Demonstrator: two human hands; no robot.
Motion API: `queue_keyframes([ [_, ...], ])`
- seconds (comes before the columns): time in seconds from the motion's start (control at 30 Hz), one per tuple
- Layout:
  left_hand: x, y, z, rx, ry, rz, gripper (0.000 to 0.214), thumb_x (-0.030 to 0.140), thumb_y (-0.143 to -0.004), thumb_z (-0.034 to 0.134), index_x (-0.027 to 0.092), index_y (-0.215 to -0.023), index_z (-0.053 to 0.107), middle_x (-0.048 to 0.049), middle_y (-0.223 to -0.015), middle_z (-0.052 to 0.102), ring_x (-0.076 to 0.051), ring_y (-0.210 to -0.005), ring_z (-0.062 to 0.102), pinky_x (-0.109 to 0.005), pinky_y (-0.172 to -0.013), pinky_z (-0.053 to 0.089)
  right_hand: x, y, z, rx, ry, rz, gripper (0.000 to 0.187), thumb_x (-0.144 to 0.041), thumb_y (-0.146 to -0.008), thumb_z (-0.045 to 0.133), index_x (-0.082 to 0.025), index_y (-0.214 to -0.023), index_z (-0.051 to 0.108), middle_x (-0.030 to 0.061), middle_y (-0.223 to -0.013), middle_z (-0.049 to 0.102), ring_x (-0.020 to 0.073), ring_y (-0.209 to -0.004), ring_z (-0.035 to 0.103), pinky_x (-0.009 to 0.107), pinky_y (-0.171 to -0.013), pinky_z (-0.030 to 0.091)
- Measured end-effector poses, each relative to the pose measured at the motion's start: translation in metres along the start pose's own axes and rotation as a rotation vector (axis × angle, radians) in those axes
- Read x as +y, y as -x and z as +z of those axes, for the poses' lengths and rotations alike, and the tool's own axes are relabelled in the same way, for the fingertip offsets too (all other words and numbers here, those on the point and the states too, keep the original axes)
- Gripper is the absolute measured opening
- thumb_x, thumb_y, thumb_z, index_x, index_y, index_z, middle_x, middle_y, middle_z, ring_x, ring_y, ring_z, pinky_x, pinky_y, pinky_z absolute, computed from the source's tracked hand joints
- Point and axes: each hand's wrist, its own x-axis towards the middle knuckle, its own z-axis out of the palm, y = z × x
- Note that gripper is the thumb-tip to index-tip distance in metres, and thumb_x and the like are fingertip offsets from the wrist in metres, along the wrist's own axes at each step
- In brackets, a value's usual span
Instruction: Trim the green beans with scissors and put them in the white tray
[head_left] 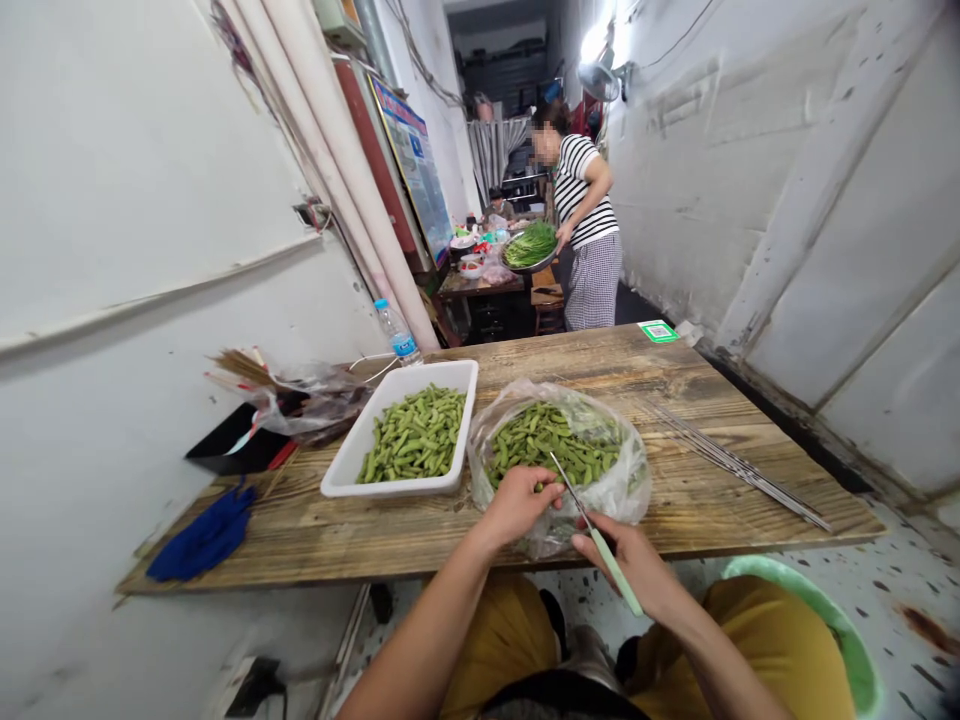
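My left hand (525, 500) is closed in a pinch over the near edge of a clear plastic bag (634, 490). A green soybean pod shows in part between its fingertips, mostly hidden by them. In my right hand (634, 560) is a small knife (616, 572) with a pale green handle, its slim blade slanting up and left, close to the left fingertips. Green soybean pods (551, 440) fill the opened bag. To its left, a white plastic tray (466, 425) holds more pods (416, 435).
Metal skewers (742, 465) lie on the wooden table (525, 355) at right. At left are a blue cloth (202, 535), a black box (232, 440) and a water bottle (397, 335). A green-lined bin (862, 650) stands below right. A person (589, 210) beyond carries a bowl of greens (531, 247).
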Motion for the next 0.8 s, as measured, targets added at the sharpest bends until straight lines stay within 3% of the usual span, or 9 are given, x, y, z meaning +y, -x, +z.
queue_keyframes([
  [0.1, -0.008, 0.000, -0.001, 0.028, 0.043, -0.023, 0.023, 0.030, -0.079, 0.052, 0.014, -0.065, 0.063, -0.0005, -0.059, 0.059, -0.009, -0.052, 0.043, -0.021, -0.053, 0.031, 0.008, 0.000, 0.008, -0.028, -0.140, 0.150, 0.032, -0.051, -0.078, 0.059, -0.019, -0.084, 0.059, -0.0070, -0.045, 0.042, 0.0090, -0.037, 0.039, 0.020, -0.037, 0.033],
  [0.17, -0.014, -0.006, -0.007, 0.100, 0.157, -0.072, 0.018, 0.030, -0.079, 0.052, 0.014, -0.081, 0.061, 0.0003, -0.060, 0.060, -0.008, -0.047, 0.040, -0.020, -0.049, 0.030, 0.014, 0.000, 0.011, -0.048, -0.225, 0.239, 0.039, -0.055, -0.077, 0.057, -0.019, -0.093, 0.055, -0.0100, -0.042, 0.036, 0.0074, -0.032, 0.032, 0.019, -0.032, 0.028],
  [0.27, -0.024, -0.029, -0.022, 0.258, 0.317, -0.167, 0.020, 0.026, -0.082, 0.044, 0.016, -0.096, 0.054, 0.0004, -0.063, 0.061, -0.008, -0.044, 0.042, -0.019, -0.045, 0.033, 0.020, 0.001, 0.011, -0.050, -0.284, 0.277, 0.050, -0.060, -0.075, 0.056, -0.019, -0.103, 0.051, -0.0103, -0.046, 0.036, 0.0073, -0.035, 0.034, 0.019, -0.034, 0.030],
  [0.33, -0.028, -0.052, -0.034, 0.362, 0.269, -0.220, 0.017, 0.022, -0.082, 0.041, 0.015, -0.089, 0.055, -0.0021, -0.067, 0.062, -0.009, -0.048, 0.049, -0.020, -0.048, 0.038, 0.021, 0.003, 0.009, -0.053, -0.288, 0.254, 0.052, -0.061, -0.076, 0.055, -0.019, -0.105, 0.049, -0.0087, -0.052, 0.038, 0.0075, -0.041, 0.037, 0.020, -0.038, 0.032],
  [0.43, -0.029, -0.086, -0.047, 0.435, 0.006, -0.241, 0.016, 0.021, -0.080, 0.046, 0.015, -0.076, 0.060, -0.0072, -0.076, 0.065, -0.014, -0.068, 0.059, -0.024, -0.061, 0.044, 0.019, 0.008, 0.008, -0.059, -0.295, 0.240, 0.054, -0.064, -0.077, 0.051, -0.019, -0.107, 0.048, -0.0061, -0.060, 0.041, 0.0087, -0.049, 0.041, 0.021, -0.044, 0.035],
  [0.53, -0.026, -0.110, -0.050, 0.339, -0.298, -0.274, 0.013, 0.025, -0.072, 0.058, 0.016, -0.065, 0.064, -0.0099, -0.079, 0.067, -0.021, -0.084, 0.061, -0.028, -0.074, 0.044, 0.017, 0.012, 0.007, -0.050, -0.305, 0.250, 0.058, -0.067, -0.076, 0.049, -0.018, -0.106, 0.047, -0.0058, -0.062, 0.040, 0.0091, -0.050, 0.042, 0.022, -0.045, 0.036],
  [0.6, -0.023, -0.119, -0.050, 0.240, -0.414, -0.325, 0.010, 0.025, -0.065, 0.065, 0.016, -0.060, 0.065, -0.0102, -0.076, 0.068, -0.024, -0.083, 0.061, -0.030, -0.076, 0.044, 0.019, 0.013, 0.007, -0.032, -0.302, 0.253, 0.060, -0.069, -0.075, 0.049, -0.017, -0.106, 0.047, -0.0064, -0.061, 0.039, 0.0087, -0.048, 0.040, 0.022, -0.043, 0.035],
  [0.67, -0.021, -0.123, -0.050, 0.179, -0.453, -0.340, 0.007, 0.023, -0.061, 0.068, 0.016, -0.061, 0.067, -0.0083, -0.072, 0.068, -0.022, -0.078, 0.062, -0.029, -0.073, 0.044, 0.021, 0.013, 0.006, -0.020, -0.308, 0.257, 0.060, -0.068, -0.074, 0.049, -0.017, -0.106, 0.046, -0.0067, -0.060, 0.039, 0.0087, -0.047, 0.040, 0.022, -0.042, 0.035],
  [0.8, -0.022, -0.113, -0.051, 0.207, -0.413, -0.292, 0.013, 0.027, -0.066, 0.065, 0.015, -0.069, 0.069, -0.0045, -0.069, 0.066, -0.018, -0.070, 0.059, -0.025, -0.066, 0.042, 0.020, 0.013, 0.003, -0.001, -0.337, 0.244, 0.054, -0.064, -0.077, 0.050, -0.018, -0.105, 0.046, -0.0071, -0.058, 0.039, 0.0088, -0.047, 0.040, 0.020, -0.041, 0.036],
])
